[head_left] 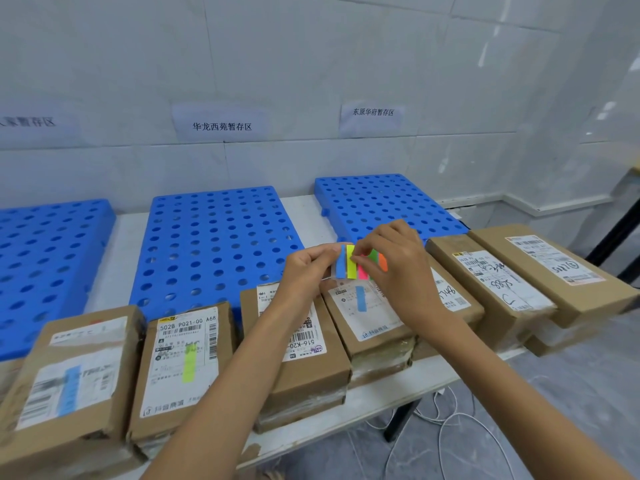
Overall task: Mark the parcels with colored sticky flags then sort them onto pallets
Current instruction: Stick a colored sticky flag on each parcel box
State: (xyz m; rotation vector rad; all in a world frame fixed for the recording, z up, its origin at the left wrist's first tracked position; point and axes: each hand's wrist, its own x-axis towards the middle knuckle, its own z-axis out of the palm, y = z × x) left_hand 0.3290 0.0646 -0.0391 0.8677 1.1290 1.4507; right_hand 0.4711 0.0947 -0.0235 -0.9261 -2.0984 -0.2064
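Observation:
Several brown cardboard parcels lie in a row along the table's front edge. The far-left parcel (69,372) carries a blue flag, the one beside it (183,362) a yellow-green flag, and a parcel right of centre (367,317) a blue flag. My left hand (308,271) holds a pad of sticky flags (349,263) with blue, yellow, pink, green and orange strips, above the middle parcels. My right hand (394,265) pinches the top of a strip on that pad. Three blue perforated pallets lie behind: left (45,244), middle (214,244), right (381,206).
Paper labels with printed characters hang on the white tiled wall (311,64) above each pallet. The white table (346,414) ends at the right, where two more parcels (540,271) overhang. White cables (450,424) lie on the grey floor below.

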